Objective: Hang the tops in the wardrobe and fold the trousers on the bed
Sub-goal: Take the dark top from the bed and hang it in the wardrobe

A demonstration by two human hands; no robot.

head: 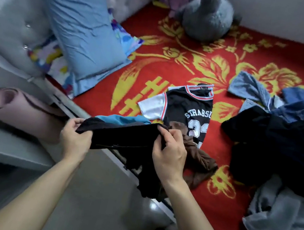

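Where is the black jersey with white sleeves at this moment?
In the head view the black jersey lies flat on the red bedspread near the centre, just beyond the right hand; a brown garment covers its lower edge.

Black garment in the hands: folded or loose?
Loose, not folded. The left hand and right hand grip the black garment bunched between them; its lower part hangs crumpled below.

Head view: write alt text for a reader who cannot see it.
The left hand and right hand grip a black garment at the edge of a red floral bedspread. A black jersey, a brown garment and a heap of dark clothes lie on it.
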